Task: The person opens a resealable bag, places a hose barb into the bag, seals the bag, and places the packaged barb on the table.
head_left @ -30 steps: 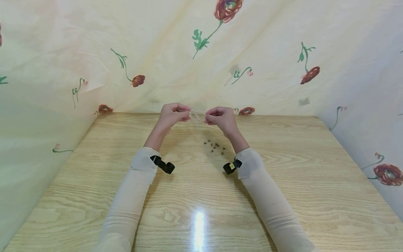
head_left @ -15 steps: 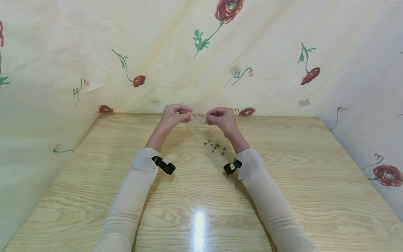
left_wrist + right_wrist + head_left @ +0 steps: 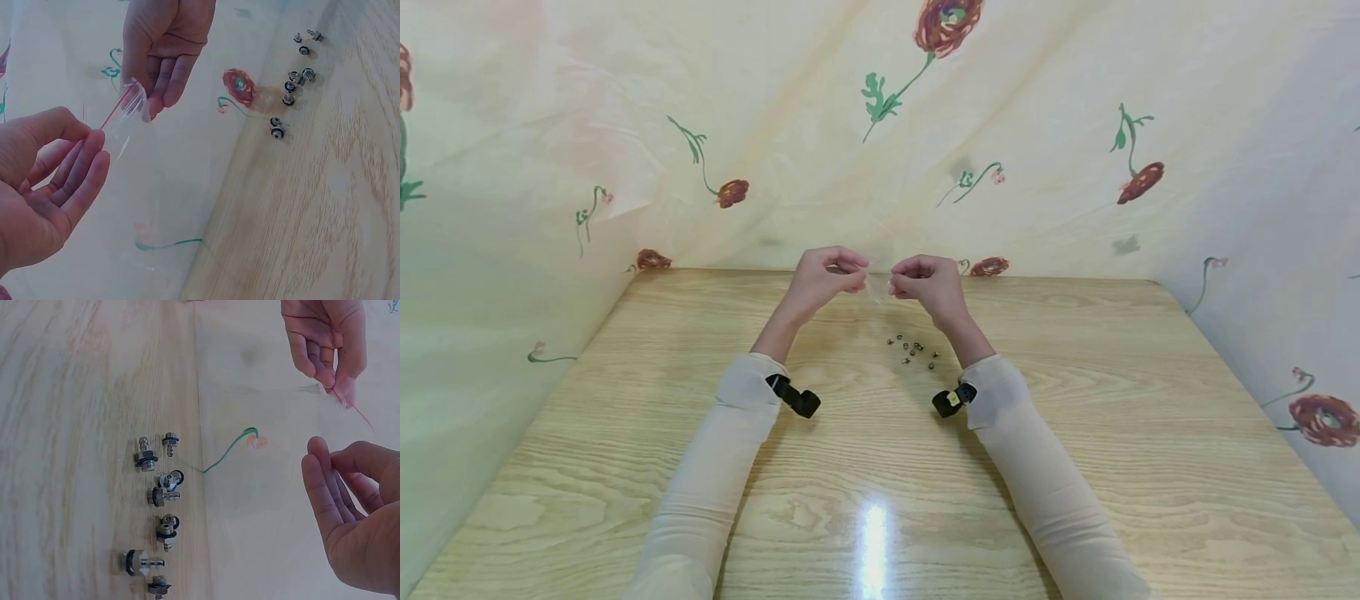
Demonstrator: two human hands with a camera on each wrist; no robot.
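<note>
Plastic bag (image 3: 134, 111) with a red strip (image 3: 117, 106) is pinched in the fingers of the left hand (image 3: 815, 281), raised off the table (image 3: 820, 483). Right hand (image 3: 934, 285) is just beside it, fingers bent; from here I cannot tell whether they grip film. Pinching lightly beside the strip should spread the film without creasing it. Metal fittings (image 3: 165, 497) lie on the table.

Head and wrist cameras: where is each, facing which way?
Head: head-worn, facing forward and down at the wooden table; left hand, right hand, sleeves show.
Left wrist: worn there, facing its own hand and the clear zip bag; both hands show.
Right wrist: worn there, facing its own hand, the left beyond; both hands show.
Shared by wrist views: bag and barbed metal fittings.
</note>
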